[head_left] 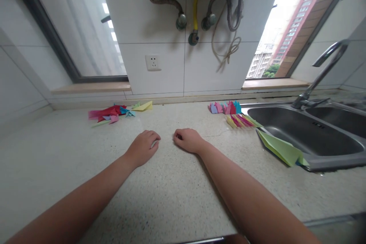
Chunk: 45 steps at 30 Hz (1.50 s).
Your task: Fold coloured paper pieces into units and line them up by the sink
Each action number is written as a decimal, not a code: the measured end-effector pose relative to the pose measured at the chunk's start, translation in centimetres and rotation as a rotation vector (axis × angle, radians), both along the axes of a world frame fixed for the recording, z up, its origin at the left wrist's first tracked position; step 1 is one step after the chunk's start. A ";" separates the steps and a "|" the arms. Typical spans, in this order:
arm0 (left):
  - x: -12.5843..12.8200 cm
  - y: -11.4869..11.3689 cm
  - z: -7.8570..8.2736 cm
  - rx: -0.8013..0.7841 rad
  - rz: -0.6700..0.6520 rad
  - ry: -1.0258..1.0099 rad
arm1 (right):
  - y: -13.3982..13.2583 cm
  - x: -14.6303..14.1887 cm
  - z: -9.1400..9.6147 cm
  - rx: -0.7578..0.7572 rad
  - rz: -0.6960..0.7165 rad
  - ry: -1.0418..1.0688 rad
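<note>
My left hand [143, 146] rests on the speckled counter [160, 198], its thumb apart from the bent fingers and nothing visible between them. Just to its right, my right hand [187, 140] lies on the counter with fingers curled in, and nothing shows in them. Beyond the left hand is a loose pile of folded paper pieces, among them a red one [110, 112], a blue one [127, 112] and a yellow one [143, 106]. Right of my right hand stand a row of pink and blue folded papers [225, 107] and a row of yellow and magenta paper planes [240, 121].
A large light green paper plane [281, 147] leans over the near-left rim of the steel double sink [337, 162], which has a faucet [323, 72]. Hoses and a yellow pipe [197, 0] come off the tiled wall above a socket [153, 63]. Windows flank it.
</note>
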<state>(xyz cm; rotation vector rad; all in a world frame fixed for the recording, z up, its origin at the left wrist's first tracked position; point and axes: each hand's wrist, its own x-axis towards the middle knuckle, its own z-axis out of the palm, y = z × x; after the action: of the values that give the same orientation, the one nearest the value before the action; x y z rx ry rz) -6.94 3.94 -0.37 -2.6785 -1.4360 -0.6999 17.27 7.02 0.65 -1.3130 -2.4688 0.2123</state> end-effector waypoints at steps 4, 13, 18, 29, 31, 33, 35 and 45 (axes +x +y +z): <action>-0.1 0.4 -0.4 0.013 0.071 0.011 | -0.1 0.0 0.1 -0.003 -0.002 -0.014; 0.3 0.4 -0.6 0.028 0.101 0.006 | 0.0 0.1 0.1 0.007 0.001 -0.044; 0.5 1.2 -0.9 0.023 0.074 0.007 | 0.1 0.1 0.1 -0.002 -0.006 -0.066; 0.0 2.6 -1.4 0.004 0.076 0.011 | 0.3 0.2 0.2 0.009 0.019 -0.068; 0.0 2.6 -1.4 -0.002 0.072 0.011 | 0.2 0.3 0.3 0.007 0.021 -0.067; 0.0 2.6 -1.3 -0.005 0.069 0.010 | 0.2 0.4 0.3 0.003 0.024 -0.067; -0.1 2.6 -1.3 -0.009 0.068 0.006 | 0.2 0.5 0.4 0.000 0.031 -0.065; -0.4 2.7 -1.6 -0.010 0.066 0.003 | 0.2 0.8 0.5 -0.020 0.067 -0.010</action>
<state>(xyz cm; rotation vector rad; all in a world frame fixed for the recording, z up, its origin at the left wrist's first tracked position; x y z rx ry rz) -7.30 6.67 -1.94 -2.6240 -1.5234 -0.6850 18.03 7.18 1.13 -1.2429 -2.5275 0.2480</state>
